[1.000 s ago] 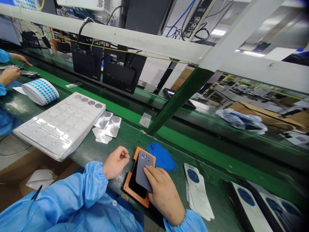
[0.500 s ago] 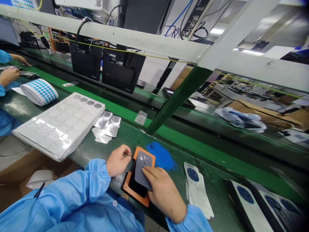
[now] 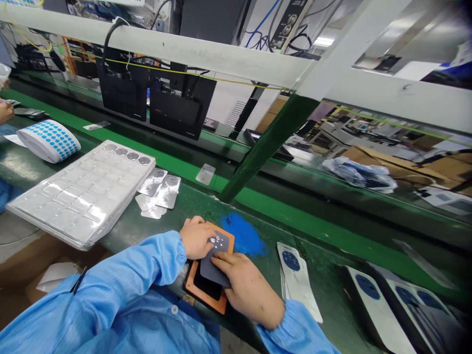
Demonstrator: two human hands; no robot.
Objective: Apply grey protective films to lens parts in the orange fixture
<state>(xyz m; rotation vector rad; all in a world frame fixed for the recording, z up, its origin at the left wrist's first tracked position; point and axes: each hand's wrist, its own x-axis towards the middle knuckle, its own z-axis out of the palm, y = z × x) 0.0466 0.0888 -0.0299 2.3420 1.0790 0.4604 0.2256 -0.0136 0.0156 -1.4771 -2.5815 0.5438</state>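
A dark grey phone back cover (image 3: 214, 269) with small holes near its top lies tilted over an orange fixture (image 3: 207, 297). A black surface shows beneath the cover, inside the fixture. My right hand (image 3: 253, 291) grips the cover's right and lower side, fingers laid across its face. At the cover's upper left, my left hand (image 3: 197, 238) has its fingers bent onto the edge beside the holes; its thumb side is partly hidden. Right of the fixture lies a stack of pale film sheets (image 3: 300, 278) with dark blue round patches.
A white blister tray stack (image 3: 81, 194) and silver film pieces (image 3: 167, 191) are to the left, near a roll of blue-dotted stickers (image 3: 51, 140). A blue patch (image 3: 243, 233) marks the bench. Dark stacks (image 3: 376, 305) stand right. A co-worker's hand (image 3: 5, 112) shows far left.
My left hand has moved right, from beside the fixture onto the cover's upper left edge. My right hand keeps its hold. The view has shifted slightly.
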